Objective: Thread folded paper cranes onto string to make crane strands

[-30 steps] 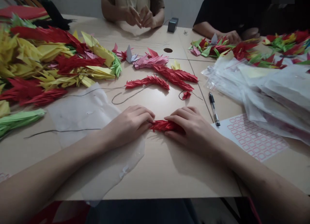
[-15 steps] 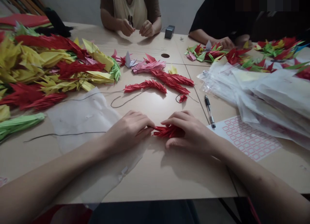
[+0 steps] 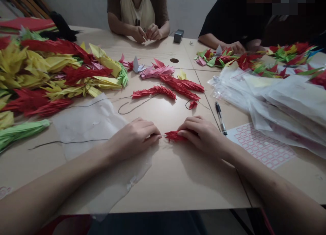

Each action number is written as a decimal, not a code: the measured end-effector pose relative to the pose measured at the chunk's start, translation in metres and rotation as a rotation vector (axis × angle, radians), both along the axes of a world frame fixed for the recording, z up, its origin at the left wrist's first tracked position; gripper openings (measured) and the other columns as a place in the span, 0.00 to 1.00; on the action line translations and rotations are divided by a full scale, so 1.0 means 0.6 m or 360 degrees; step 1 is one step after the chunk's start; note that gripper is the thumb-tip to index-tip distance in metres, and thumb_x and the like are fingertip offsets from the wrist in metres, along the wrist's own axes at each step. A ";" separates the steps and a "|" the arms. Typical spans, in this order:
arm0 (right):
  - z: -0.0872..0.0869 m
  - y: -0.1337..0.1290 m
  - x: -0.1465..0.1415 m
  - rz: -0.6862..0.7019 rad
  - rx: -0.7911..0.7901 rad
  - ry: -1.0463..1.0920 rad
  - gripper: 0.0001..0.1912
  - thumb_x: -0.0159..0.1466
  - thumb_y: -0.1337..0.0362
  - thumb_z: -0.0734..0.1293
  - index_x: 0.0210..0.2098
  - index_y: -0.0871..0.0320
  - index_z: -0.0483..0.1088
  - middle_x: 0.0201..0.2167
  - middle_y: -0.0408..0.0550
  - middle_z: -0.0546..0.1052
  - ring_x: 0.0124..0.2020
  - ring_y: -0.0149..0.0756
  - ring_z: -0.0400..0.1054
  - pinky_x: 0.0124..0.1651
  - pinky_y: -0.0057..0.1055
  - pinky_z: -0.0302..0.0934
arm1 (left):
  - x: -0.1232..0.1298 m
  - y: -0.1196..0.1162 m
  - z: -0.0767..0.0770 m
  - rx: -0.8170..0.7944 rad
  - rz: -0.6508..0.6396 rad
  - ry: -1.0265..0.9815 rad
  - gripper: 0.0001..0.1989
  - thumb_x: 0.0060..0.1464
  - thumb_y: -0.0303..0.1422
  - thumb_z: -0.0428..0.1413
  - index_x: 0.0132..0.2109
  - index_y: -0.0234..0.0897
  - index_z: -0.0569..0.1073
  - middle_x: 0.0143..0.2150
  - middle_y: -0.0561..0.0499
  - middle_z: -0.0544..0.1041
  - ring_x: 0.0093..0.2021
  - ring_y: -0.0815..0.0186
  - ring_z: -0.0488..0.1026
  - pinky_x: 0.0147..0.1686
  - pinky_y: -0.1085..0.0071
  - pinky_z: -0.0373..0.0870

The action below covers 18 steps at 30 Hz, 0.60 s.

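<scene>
My left hand [image 3: 134, 138] rests on the table, fingers curled around a thin dark thread [image 3: 76, 141] that runs left across a translucent plastic sheet [image 3: 86, 126]. A short bunch of folded red paper cranes [image 3: 173, 136] sits on that thread, just right of my left hand. My right hand [image 3: 201, 135] presses on the bunch's right end and hides part of it. A bare stretch of thread shows between the bunch and my left fingers.
Long strings of red, yellow and green paper cranes [image 3: 61, 75] lie at the left. Ahead are more red strings [image 3: 154, 92]. At the right lie plastic bags [image 3: 280, 106], a pen [image 3: 220, 118] and a pink-gridded sheet [image 3: 259, 147]. Two co-workers' hands work across the table.
The red bunch has slid right along the thread, away from my left hand. My right hand moved right with it, and a gap of bare thread now shows between them.
</scene>
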State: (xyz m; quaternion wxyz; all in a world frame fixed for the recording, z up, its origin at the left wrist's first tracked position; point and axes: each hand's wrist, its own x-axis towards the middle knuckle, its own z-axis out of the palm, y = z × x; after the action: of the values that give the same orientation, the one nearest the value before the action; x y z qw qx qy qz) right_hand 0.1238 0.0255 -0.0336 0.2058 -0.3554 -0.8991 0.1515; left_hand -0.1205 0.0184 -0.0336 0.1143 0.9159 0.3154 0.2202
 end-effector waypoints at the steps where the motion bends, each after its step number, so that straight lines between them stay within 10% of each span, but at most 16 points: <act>1: -0.001 0.002 0.002 -0.0027 -0.0021 -0.0035 0.11 0.68 0.64 0.59 0.34 0.59 0.71 0.32 0.47 0.76 0.34 0.35 0.68 0.43 0.35 0.56 | -0.003 0.002 0.002 0.0002 0.0000 0.0023 0.08 0.59 0.29 0.50 0.33 0.34 0.72 0.30 0.52 0.75 0.32 0.68 0.71 0.39 0.69 0.64; 6: -0.003 0.009 0.007 -0.0063 -0.0079 -0.0140 0.12 0.69 0.63 0.58 0.34 0.58 0.71 0.32 0.47 0.76 0.33 0.35 0.69 0.44 0.36 0.56 | -0.024 0.018 0.019 -0.0054 0.0052 -0.0184 0.07 0.55 0.28 0.52 0.28 0.35 0.70 0.24 0.53 0.72 0.27 0.70 0.67 0.36 0.69 0.62; 14: -0.002 0.012 0.009 -0.0101 -0.0086 -0.0155 0.13 0.68 0.63 0.58 0.33 0.58 0.71 0.31 0.47 0.76 0.34 0.35 0.70 0.42 0.35 0.58 | -0.052 0.052 0.072 -0.0996 0.0536 -0.1984 0.10 0.44 0.27 0.53 0.19 0.36 0.60 0.17 0.58 0.53 0.19 0.76 0.54 0.24 0.73 0.60; 18: -0.003 0.012 0.010 -0.0079 -0.0054 -0.0154 0.13 0.69 0.63 0.57 0.33 0.58 0.71 0.31 0.47 0.76 0.34 0.35 0.70 0.41 0.36 0.59 | -0.097 0.087 0.080 -0.0952 0.0632 -0.2085 0.17 0.45 0.31 0.54 0.22 0.37 0.49 0.18 0.59 0.44 0.18 0.77 0.45 0.22 0.74 0.59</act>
State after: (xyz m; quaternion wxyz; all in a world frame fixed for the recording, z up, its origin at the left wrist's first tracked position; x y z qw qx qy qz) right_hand 0.1295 0.0328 -0.0356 0.1597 -0.3878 -0.8963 0.1442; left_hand -0.1786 0.0707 0.0142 0.4812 0.4527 0.3886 0.6423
